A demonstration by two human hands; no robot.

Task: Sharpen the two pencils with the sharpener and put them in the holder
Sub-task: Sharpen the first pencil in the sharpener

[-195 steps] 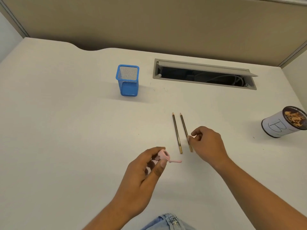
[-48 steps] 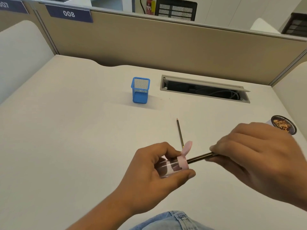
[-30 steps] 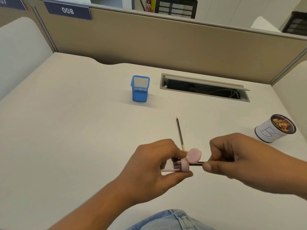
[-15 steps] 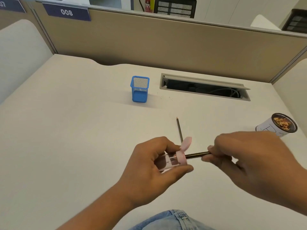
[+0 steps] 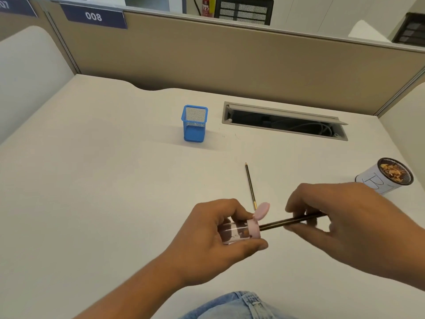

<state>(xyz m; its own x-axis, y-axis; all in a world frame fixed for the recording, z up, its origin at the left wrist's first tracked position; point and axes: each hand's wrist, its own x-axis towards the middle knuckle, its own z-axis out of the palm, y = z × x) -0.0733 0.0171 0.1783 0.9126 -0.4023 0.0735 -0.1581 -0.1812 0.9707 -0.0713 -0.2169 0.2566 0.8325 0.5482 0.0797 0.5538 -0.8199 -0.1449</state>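
**Pencil in the sharpener**

Head view: the left hand [image 5: 213, 236] is closed around the clear sharpener [image 5: 241, 231]. At 3 o'clock of it, the right hand [image 5: 340, 224] pinches a dark pencil [image 5: 289, 222], its tip inside. The second pencil [image 5: 250, 184] lies on the desk [image 5: 96, 180] at 12 o'clock; the blue holder [image 5: 194, 124] stands upright at 11 o'clock, well apart.

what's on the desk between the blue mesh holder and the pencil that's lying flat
Nothing: in the head view, the desk is bare between the blue mesh holder and the lying pencil.
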